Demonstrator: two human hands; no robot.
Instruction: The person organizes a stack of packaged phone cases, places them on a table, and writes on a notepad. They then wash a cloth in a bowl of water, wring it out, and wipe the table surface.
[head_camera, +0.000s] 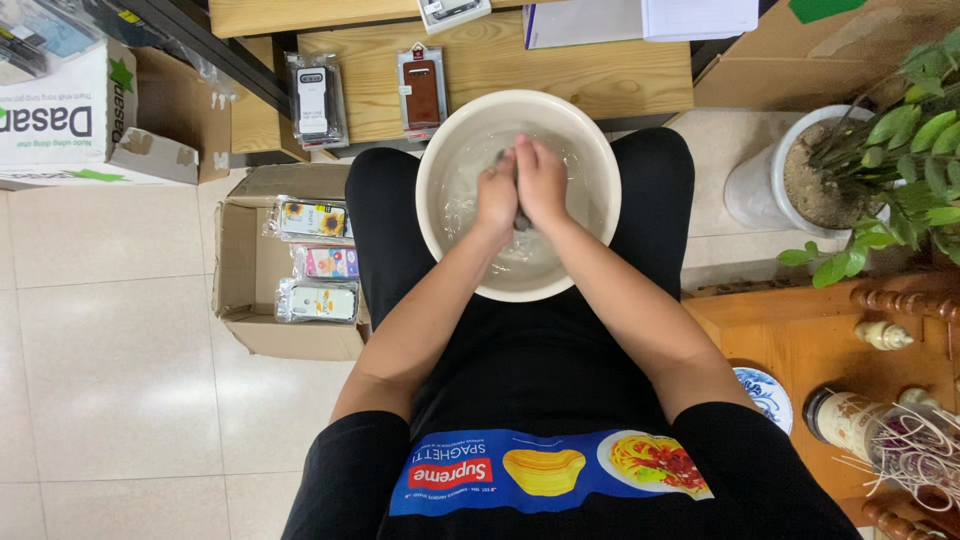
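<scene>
A round cream basin (440, 150) holding water rests on my lap. Both hands are inside it, pressed together over the water. My left hand (497, 196) and my right hand (541, 182) are closed around a small dark grey object (521, 221), of which only a sliver shows between and below the palms. What the object is cannot be told.
A cardboard box (245, 290) with packaged phone cases stands on the tiled floor at my left. More packaged cases (421, 88) lie on a low wooden table (600, 75) ahead. A white-potted plant (800, 175) and a wooden stand with ornaments (810, 340) are at my right.
</scene>
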